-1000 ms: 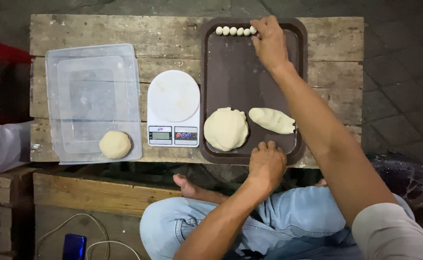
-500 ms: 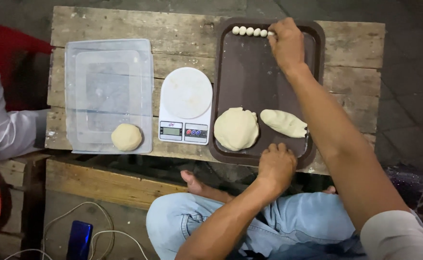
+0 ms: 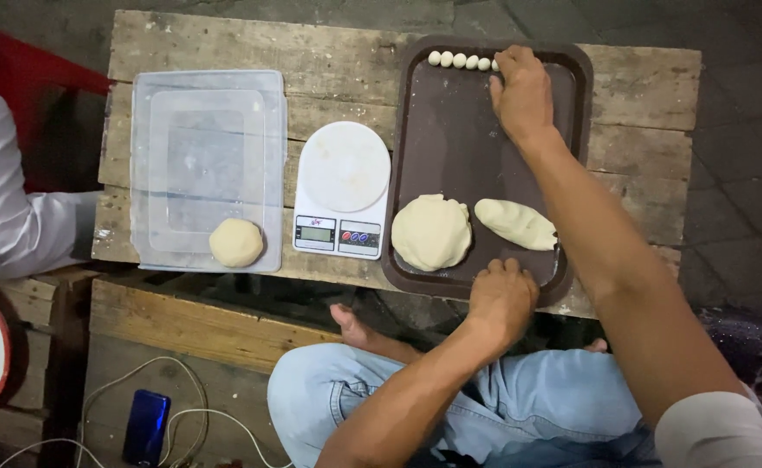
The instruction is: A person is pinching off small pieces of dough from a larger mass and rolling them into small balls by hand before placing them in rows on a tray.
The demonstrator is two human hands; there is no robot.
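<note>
A dark brown tray (image 3: 450, 130) lies on a wooden table (image 3: 641, 95). Along its far rim sits a row of several small dough balls (image 3: 461, 61). My right hand (image 3: 522, 91) reaches to the right end of that row, fingertips down on the tray; whether it holds a ball I cannot tell. A round flattened dough piece (image 3: 431, 231) and an elongated dough piece (image 3: 516, 223) lie at the tray's near end. My left hand (image 3: 502, 296) rests curled on the tray's near edge, just below the elongated piece.
A white kitchen scale (image 3: 343, 191) stands left of the tray. Further left a clear plastic container (image 3: 208, 165) holds one dough ball (image 3: 235, 242). A person in white (image 3: 8, 208) sits at the left. A blue phone (image 3: 145, 425) with cables lies on the floor.
The camera view has shifted, so the table sits further right and lower in the frame. Both hands keep about the same places on the tray.
</note>
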